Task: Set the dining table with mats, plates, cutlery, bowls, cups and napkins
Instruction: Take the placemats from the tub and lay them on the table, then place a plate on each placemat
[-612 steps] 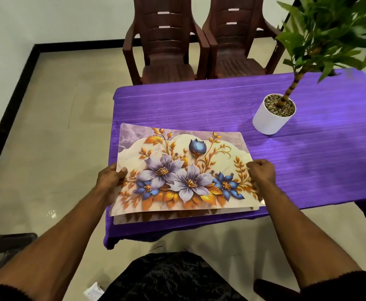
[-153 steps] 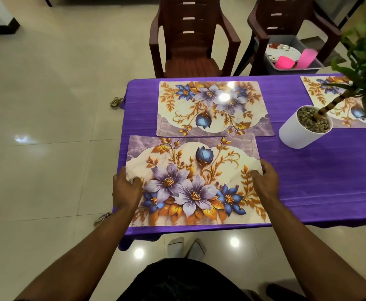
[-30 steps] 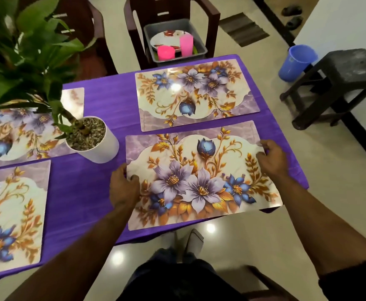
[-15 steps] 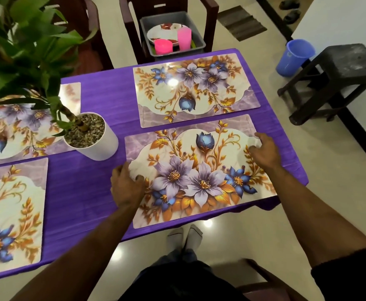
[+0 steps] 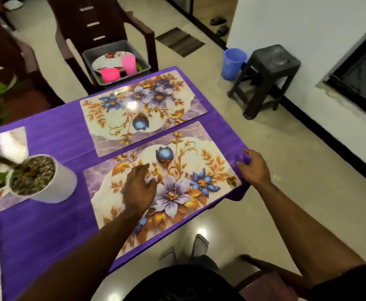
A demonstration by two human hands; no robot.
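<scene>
Left hand (image 5: 139,187) flat on the near mat (image 5: 177,192), fingers (image 5: 144,170) loosely spread. Right hand (image 5: 253,168) at the table (image 5: 47,213) corner, fingers relaxed, touching the purple cloth (image 5: 240,157).

Purple cloth-covered table (image 5: 47,224). Glossy rectangular mats, near (image 5: 177,170) and far (image 5: 156,109): cream centre, lilac marbled border, purple and blue flowers, gold leaves. White round plant pot (image 5: 56,187), grey-brown gravel, green leaves. Grey plastic tub (image 5: 144,65): two pink cups (image 5: 129,63), white plate (image 5: 108,60) with red print. Blue bucket (image 5: 233,63), dark grey stool (image 5: 266,72), brown chairs (image 5: 95,20).
</scene>
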